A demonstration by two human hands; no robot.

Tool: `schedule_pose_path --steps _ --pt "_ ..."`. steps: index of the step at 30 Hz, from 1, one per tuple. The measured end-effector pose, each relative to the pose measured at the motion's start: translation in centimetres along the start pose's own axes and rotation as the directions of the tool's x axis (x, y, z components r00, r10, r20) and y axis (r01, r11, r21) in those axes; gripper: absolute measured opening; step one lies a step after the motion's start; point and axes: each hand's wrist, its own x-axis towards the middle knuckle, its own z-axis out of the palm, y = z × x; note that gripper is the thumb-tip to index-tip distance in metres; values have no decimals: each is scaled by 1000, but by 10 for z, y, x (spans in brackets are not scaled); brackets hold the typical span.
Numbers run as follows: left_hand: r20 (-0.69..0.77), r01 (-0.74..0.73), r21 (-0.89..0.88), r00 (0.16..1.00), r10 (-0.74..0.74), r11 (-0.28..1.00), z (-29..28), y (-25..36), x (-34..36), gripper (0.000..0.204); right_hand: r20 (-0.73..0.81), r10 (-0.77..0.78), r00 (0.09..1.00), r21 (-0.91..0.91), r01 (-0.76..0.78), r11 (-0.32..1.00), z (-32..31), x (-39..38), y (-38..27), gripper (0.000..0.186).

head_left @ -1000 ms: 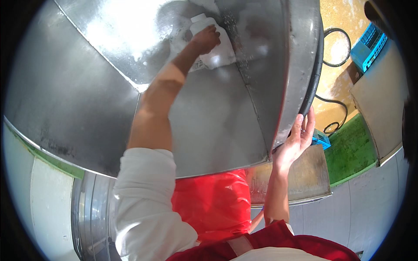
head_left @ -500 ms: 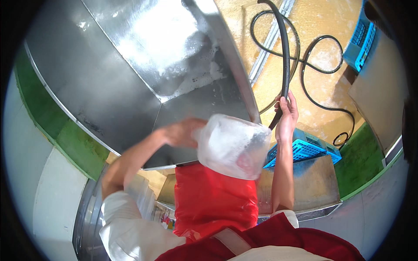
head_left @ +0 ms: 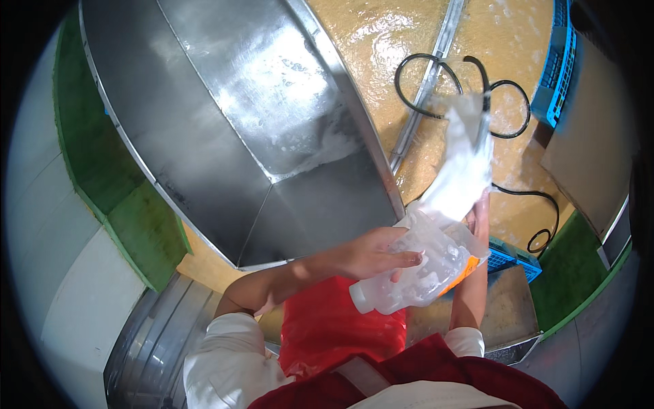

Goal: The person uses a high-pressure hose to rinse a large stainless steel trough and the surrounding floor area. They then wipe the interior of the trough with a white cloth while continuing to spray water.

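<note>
My left hand (head_left: 383, 253) grips a translucent plastic jug (head_left: 436, 262) with an orange label, held tilted in front of my red apron (head_left: 344, 320). The narrow neck points to the lower left. From the jug's opposite end a sheet of white, foamy water (head_left: 458, 174) spills away toward the floor. Beside and partly behind the jug is my right hand (head_left: 481, 213), its fingers mostly covered. A black hose (head_left: 485, 82) runs down behind the water toward that hand and appears held in it.
A large stainless steel tank (head_left: 252, 109) fills the left, its rim (head_left: 373, 129) close to my left arm. Beyond it lies a wet tan floor (head_left: 368, 41) with a metal drain channel (head_left: 409, 133). Blue crates (head_left: 501, 253) stand at the right, near green panels (head_left: 572, 273).
The jug has swung right and tipped, and water now pours from it. My left hand moved right with it. My right hand shifted right, and the hose has moved rightward.
</note>
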Motion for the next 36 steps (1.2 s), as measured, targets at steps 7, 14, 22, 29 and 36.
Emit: schedule_pose_path --steps 7,14,22,29,36 --pt "-156 73 842 981 111 535 -43 -40 -92 43 -28 -276 961 -252 261 932 -13 5 16 34" --pt "-812 224 310 568 135 924 -238 -252 -140 20 -113 -584 804 -599 413 686 53 -7 80 34" --pt "-834 829 476 320 449 294 -382 -402 16 20 -55 -618 784 -738 385 554 97 -4 132 39" --pt "-770 685 628 479 423 368 -368 -366 224 25 -28 -694 720 -875 318 365 105 -4 134 40" --pt "-423 217 905 543 725 366 -386 -359 194 28 -109 -610 785 -830 266 491 94 1 128 39"
